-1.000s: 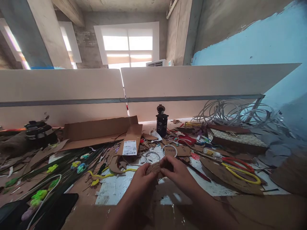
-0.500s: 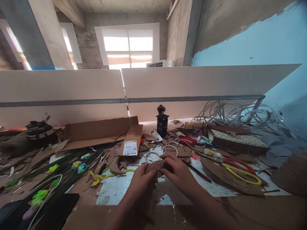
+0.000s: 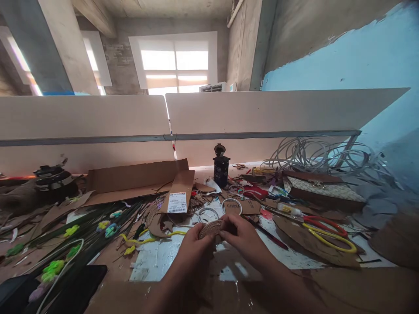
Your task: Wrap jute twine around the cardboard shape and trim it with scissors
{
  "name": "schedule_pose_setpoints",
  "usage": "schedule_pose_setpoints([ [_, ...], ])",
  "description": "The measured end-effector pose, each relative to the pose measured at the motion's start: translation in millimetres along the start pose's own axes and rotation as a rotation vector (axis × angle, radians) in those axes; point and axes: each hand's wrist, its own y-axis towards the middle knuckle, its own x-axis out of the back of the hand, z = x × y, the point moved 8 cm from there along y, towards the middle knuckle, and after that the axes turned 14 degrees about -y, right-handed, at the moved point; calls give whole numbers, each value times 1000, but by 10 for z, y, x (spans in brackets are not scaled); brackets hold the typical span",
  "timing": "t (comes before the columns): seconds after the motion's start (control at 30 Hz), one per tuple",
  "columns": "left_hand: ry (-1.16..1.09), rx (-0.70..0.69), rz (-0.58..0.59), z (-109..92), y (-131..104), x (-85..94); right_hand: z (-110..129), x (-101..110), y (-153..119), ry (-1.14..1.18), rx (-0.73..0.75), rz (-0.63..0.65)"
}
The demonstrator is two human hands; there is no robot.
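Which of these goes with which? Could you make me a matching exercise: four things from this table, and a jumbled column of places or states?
Things:
1. Black tumbler
2. Handbag
3. Brown coil
4. Barcode label

Places or states:
A. On a strip of cardboard
B. Held between the left hand and right hand
C. Standing upright, lid raised
D. On the right, patterned with brown

Right pairs: 1-C, 2-D, 3-B, 4-A

single head-worn view, looking forward and down, hands close below, window wall well beyond
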Motion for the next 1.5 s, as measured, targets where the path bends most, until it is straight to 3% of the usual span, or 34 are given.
schedule_pose_setpoints([
  [0.17, 73, -1, 18, 52, 45, 34, 8, -44, -2, 49, 3, 21],
  [0.37, -30, 24, 41, 33, 11, -10, -72, -52, 20, 158, -23, 35],
  [0.63, 44, 4, 12, -42, -34, -21, 48, 3, -15, 10, 39, 45],
  [0.9, 13, 10, -63, -64, -17, 62, 123, 111, -14, -163, 152, -35],
  [1.5, 21, 7, -48, -30, -20, 34, 76, 35, -2, -73, 55, -4],
])
